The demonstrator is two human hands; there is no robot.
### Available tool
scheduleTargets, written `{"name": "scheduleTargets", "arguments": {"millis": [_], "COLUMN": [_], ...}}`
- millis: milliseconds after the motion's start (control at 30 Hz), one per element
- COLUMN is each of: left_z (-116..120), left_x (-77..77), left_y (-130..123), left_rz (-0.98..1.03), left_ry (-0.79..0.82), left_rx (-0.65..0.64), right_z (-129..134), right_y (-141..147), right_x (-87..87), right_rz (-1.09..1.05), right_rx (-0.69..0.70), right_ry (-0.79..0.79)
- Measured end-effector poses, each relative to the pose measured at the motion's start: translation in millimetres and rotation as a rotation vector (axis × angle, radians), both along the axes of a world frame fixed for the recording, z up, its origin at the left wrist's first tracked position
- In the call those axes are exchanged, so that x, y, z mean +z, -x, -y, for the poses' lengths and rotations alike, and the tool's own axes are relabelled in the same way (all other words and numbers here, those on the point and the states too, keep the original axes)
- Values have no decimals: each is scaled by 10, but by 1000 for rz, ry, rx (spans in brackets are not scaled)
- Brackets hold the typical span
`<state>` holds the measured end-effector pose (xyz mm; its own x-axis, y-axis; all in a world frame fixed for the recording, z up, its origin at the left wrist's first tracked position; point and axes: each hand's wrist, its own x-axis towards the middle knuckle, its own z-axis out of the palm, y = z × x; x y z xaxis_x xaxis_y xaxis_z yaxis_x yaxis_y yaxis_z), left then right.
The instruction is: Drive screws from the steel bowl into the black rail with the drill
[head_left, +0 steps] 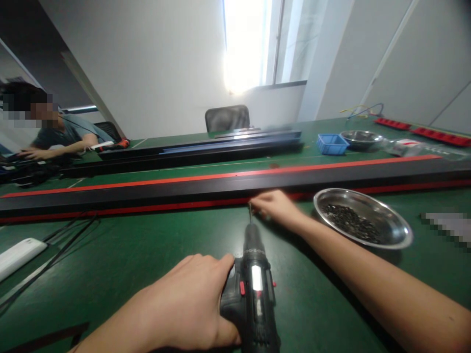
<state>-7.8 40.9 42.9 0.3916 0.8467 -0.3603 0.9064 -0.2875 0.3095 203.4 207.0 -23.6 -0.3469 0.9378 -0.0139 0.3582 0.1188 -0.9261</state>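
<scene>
Head view: I note the left hand [191,299], lower centre of the frame, closed around the body of a black drill [257,289], whose thin bit [250,212] points up the picture at the near edge of a long black bar [206,185]. The bar, edged in red, crosses the middle of the frame from the left side to the right. The right hand [274,206], at centre, has its fingers drawn together beside the bit's tip; whether they pinch a small part I cannot tell. Right of centre, just beyond the right forearm, a metal bowl [403,240] holds small dark pieces [349,223], probably screws. Risks, in my judgement: if the drill spins while the fingers are this close, a slipping tip could nick them; a tilted approach could make the bit skid and scratch the bar; pushing without bracing could slide the bar over the green table [176,235]; a sideways sweep of the right forearm could knock the bowl. Hard to make out: the tip and right fingertips are blurred, the trigger is not visible, and the drill's rear is cut off by the bottom edge. A patch at the right edge is pixelated, as is part of a co-worker [69,132], upper left.
</scene>
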Motion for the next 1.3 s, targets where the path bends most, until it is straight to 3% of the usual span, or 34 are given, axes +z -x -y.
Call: {"name": "scheduleTargets", "arguments": {"millis": [1300], "left_z": [3], "left_x": [-27], "left_y": [56], "left_rz": [17], "left_ry": [-11], "left_rx": [-25], "right_z": [57], "right_y": [13], "right_x": [21], "right_rz": [9], "right_rx": [-9], "right_ry": [-88]}}
